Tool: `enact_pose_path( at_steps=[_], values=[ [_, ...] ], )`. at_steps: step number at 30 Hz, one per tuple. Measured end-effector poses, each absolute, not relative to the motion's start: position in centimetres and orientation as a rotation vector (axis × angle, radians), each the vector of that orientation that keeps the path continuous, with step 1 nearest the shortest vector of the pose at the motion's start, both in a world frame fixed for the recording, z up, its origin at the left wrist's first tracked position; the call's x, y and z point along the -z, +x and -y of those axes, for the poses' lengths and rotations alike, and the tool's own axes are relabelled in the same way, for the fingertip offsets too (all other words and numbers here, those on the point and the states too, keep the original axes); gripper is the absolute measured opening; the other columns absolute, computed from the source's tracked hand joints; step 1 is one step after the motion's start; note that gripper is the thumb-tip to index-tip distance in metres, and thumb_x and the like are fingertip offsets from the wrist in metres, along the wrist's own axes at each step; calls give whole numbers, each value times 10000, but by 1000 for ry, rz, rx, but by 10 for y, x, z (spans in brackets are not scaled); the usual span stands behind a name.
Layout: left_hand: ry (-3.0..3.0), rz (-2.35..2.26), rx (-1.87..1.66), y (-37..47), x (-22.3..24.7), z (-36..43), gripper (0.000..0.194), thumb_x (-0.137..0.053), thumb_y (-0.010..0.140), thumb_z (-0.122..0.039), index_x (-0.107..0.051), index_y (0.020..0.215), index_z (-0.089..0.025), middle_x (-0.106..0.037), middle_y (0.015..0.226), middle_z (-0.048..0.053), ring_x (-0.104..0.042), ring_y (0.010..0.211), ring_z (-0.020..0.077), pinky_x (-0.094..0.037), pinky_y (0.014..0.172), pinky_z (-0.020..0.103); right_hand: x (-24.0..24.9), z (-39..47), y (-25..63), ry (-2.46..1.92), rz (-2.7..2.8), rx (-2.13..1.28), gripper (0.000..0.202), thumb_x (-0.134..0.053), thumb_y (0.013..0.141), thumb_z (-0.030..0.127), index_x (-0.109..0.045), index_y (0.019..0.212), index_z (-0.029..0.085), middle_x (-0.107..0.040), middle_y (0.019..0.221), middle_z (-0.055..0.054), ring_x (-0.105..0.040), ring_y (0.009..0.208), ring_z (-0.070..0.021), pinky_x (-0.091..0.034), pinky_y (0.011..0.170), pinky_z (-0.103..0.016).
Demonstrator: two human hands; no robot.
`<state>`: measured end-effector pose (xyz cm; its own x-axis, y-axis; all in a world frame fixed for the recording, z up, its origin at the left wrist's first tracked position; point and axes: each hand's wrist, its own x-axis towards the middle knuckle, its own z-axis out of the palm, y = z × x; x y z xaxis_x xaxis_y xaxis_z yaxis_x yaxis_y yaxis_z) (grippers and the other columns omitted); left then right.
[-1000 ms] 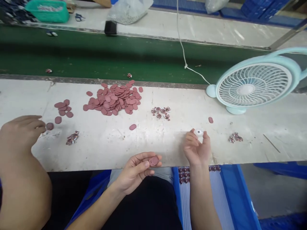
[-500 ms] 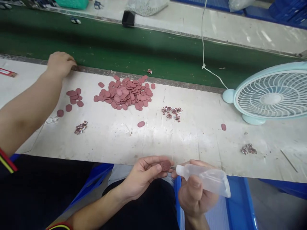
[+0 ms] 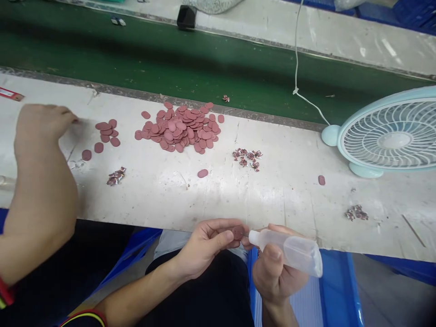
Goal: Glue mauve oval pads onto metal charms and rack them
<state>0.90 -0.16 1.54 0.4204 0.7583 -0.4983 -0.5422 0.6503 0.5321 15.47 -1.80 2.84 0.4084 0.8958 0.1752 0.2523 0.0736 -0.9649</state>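
Low in the middle of the view, my left hand [image 3: 208, 249] pinches a reddish-brown oval disc [image 3: 238, 232] between thumb and fingers. My right hand [image 3: 277, 272] grips a translucent plastic squeeze bottle [image 3: 289, 250] with a white cap. The bottle lies tilted, its thin tip pointing left at the disc's edge; whether it touches I cannot tell. Both hands are in front of the table's near edge. Beyond them a single oval disc [image 3: 202, 173] lies on the white table [image 3: 163, 195], with a large heap of such discs [image 3: 184, 127] farther back.
A co-worker's hand [image 3: 44, 120] is over the table at the left, near a few discs [image 3: 106, 129]. Small brown-and-silver pieces lie in clusters [image 3: 247, 156]. A light blue fan [image 3: 391, 136] stands at the right, its white cord [image 3: 296, 68] crossing the green belt [image 3: 153, 68]. A blue crate [image 3: 340, 286] sits below.
The co-worker's hand has moved from the belt's edge back to the left over the table. My hands keep their grips, and the bottle has shifted very slightly left. The camera view has tilted down a little.
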Motion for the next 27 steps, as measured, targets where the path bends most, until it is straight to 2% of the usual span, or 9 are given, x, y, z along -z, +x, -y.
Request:
enact_pose_path(
  at_steps=[4,9,15,21,27],
  values=[
    [299,-794,-833,9,-16,2,328,-759,817,-364,-755,1091,-184,-754,1105,124,-713,963,223,-535,899,330,-29,20,158,-1468,1075,-684,265,-604,863,415,-594,1076,258,-671,739,-7,-649,585,-228,-511,543,-400],
    [294,-803,-838,9,-17,2,319,-763,815,-355,-756,1089,-191,-755,1110,117,-700,1018,225,-534,908,315,-30,20,158,-1514,1151,-606,298,-654,826,413,-615,1059,231,-673,783,-19,-637,587,-214,-506,535,-390],
    [277,-784,-838,9,-19,2,333,-763,813,-361,-755,1087,-173,-748,1121,136,-716,950,230,-550,891,342,-34,17,154,-1343,1020,-738,222,-575,890,369,-599,1070,241,-700,720,-15,-654,566,-238,-515,518,-410],
    [271,-774,-841,8,-19,2,310,-744,836,-336,-748,1100,-172,-750,1119,131,-701,1027,234,-550,908,329,-33,17,157,-1310,1087,-714,252,-625,840,339,-618,1079,258,-717,706,-22,-637,523,-255,-489,439,-413],
    [272,-766,-848,8,-19,1,286,-742,842,-311,-750,1096,-180,-754,1117,113,-703,1023,210,-553,890,284,-38,15,152,-1333,1046,-747,263,-645,815,337,-620,1062,252,-725,733,-23,-670,579,-256,-547,508,-433]
  ],
)
